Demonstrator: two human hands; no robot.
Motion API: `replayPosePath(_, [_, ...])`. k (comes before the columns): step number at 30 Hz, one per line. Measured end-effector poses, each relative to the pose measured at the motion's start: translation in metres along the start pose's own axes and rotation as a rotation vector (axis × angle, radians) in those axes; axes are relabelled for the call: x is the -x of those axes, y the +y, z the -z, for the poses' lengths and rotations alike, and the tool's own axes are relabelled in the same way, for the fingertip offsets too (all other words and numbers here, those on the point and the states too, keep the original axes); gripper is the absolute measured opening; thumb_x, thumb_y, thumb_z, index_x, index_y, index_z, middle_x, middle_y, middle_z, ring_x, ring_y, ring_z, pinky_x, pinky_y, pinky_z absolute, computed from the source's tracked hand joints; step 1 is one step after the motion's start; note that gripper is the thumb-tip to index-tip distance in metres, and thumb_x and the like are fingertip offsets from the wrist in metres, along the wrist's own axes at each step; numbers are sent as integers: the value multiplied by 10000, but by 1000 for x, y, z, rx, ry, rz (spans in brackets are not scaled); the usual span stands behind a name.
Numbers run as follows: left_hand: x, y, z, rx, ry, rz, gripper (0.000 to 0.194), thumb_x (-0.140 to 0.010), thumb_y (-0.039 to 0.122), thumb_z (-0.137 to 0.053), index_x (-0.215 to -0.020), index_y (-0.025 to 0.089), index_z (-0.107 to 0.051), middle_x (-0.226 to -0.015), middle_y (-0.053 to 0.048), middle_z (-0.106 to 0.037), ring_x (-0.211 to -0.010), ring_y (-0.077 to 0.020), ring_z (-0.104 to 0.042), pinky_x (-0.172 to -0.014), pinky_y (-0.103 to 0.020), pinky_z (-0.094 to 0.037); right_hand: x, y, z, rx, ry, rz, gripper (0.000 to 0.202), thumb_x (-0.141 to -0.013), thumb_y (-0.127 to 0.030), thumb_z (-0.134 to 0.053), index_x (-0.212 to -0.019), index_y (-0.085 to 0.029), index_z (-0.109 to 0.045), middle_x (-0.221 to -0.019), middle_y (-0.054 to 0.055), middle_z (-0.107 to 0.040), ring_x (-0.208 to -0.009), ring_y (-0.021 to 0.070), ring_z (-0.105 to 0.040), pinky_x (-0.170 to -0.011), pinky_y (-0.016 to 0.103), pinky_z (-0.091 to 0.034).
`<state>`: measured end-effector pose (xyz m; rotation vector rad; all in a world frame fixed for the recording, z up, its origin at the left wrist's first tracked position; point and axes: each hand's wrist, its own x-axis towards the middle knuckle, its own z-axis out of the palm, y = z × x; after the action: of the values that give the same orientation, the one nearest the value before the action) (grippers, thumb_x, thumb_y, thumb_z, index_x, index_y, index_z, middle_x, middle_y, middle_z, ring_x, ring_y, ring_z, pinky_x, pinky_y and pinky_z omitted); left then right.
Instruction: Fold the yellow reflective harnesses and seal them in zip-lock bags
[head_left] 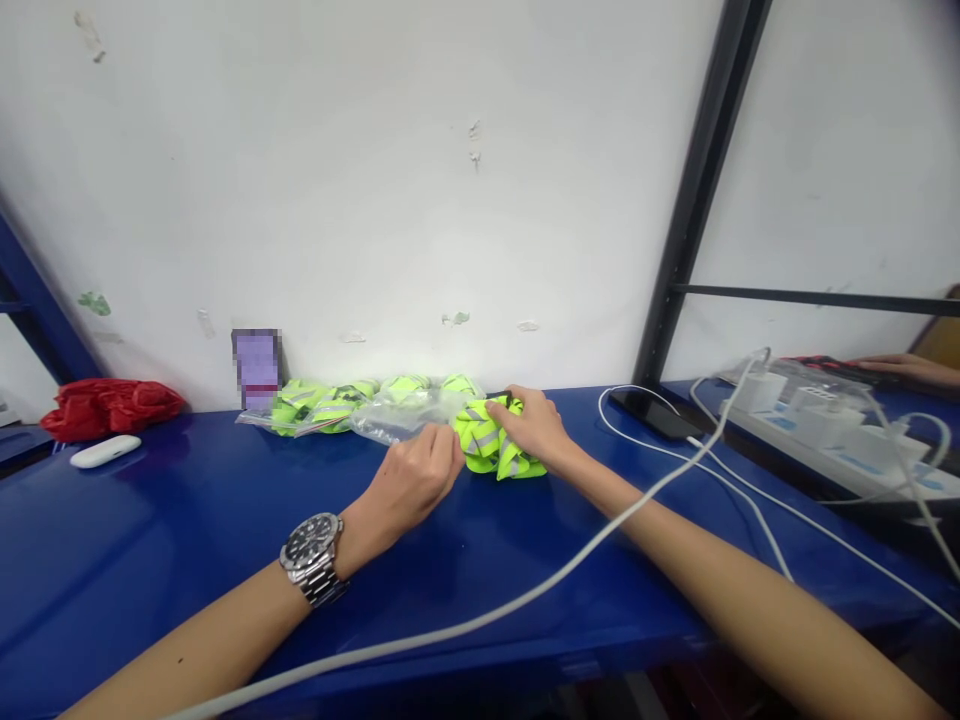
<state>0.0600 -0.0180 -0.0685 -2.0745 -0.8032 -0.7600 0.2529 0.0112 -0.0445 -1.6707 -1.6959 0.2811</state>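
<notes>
A bundled neon-yellow reflective vest (pixel 486 436) with grey stripes rests on the blue table. My right hand (pixel 536 425) grips it from above and the right, thumb across its top. Close by on the left, my left hand (pixel 421 468) is closed in a fist, its fingertips at the vest's left edge; what they pinch is hidden. A clear plastic bag (pixel 386 418) lies just behind my left hand. Several more folded yellow vests (pixel 341 403) sit along the wall, some of them in clear bags.
A red plastic bundle (pixel 112 405) and a white case (pixel 105 451) are at the left. A pixelated purple item (pixel 257 365) leans against the wall. To the right lie a phone (pixel 654 413), a power strip (pixel 862 455) with chargers, and a white cable (pixel 555 575) crossing in front. Another person's hand (pixel 911 370) shows far right.
</notes>
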Motion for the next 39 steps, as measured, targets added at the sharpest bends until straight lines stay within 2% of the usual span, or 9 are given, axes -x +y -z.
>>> replayPosePath(5, [-1,6,12,162,-366,-233,272,-981,214,-321,-816,151,-528,-711,-28,-555,-548,-151,-536,-473,-272,-359,-2,1,0,116,-71,45,392,-799,-525,-498,-1066,-284,-656,-1000,83,-701,-980,322,-628,-761,366,-437])
replayPosePath(8, [-12,-13,21,247,-393,-250,385,-963,460,-384,-989,125,-571,-853,-86,-612,-749,-210,-598,-642,-327,-465,-1,1,2,134,-87,81,376,-809,-519,-483,-1048,-287,-656,-991,85,-704,-979,331,-633,-766,381,-441])
replayPosePath(11, [-20,-41,21,249,-374,-121,1028,-670,811,-532,-1384,94,-350,-1308,-238,-482,-1179,-386,-474,-935,-513,-402,1,0,4,148,-80,123,389,-810,-520,-491,-1078,-285,-646,-1035,89,-699,-1005,331,-626,-787,389,-440])
replayPosePath(14, [-21,-56,9,282,-526,-93,1305,-539,877,-551,-1492,104,-104,-1479,-265,-292,-1324,-439,-324,-1026,-560,-300,4,-2,4,156,-77,142,397,-815,-532,-489,-1083,-283,-643,-1064,86,-696,-1015,325,-624,-796,386,-441])
replayPosePath(18, [-20,-45,-5,336,-592,-96,1274,-614,804,-580,-1499,92,-3,-1461,-239,-348,-1295,-384,-392,-1034,-475,-313,5,-2,1,159,-70,148,400,-820,-539,-485,-1089,-285,-638,-1058,80,-698,-1001,311,-629,-790,374,-438])
replayPosePath(23, [-18,-23,-4,167,-446,-38,1061,-736,533,-604,-1479,0,-66,-1274,-237,-528,-1127,-377,-506,-970,-500,-347,4,-2,3,143,-41,137,355,-822,-523,-484,-1006,-269,-650,-951,72,-710,-946,297,-638,-744,340,-418])
replayPosePath(28, [-8,-15,0,76,-306,-15,933,-812,513,-530,-1478,13,-108,-1405,-267,-404,-1180,-393,-458,-1001,-552,-313,7,-11,13,46,-43,180,294,-820,-491,-502,-900,-249,-650,-880,41,-707,-850,243,-633,-681,289,-385])
replayPosePath(32, [-7,-14,2,116,-318,-47,984,-794,490,-562,-1479,3,-50,-1425,-286,-364,-1232,-406,-415,-1031,-556,-306,8,-13,15,-38,-79,213,278,-811,-463,-524,-870,-227,-659,-813,21,-687,-725,185,-596,-631,263,-358])
replayPosePath(39, [-10,-21,12,117,-396,-150,1025,-634,95,-544,-1491,95,18,-1501,-264,-235,-1335,-419,-306,-1038,-530,-331,5,-4,5,-309,-153,216,300,-796,-449,-562,-854,-182,-686,-754,24,-666,-738,180,-578,-642,256,-402])
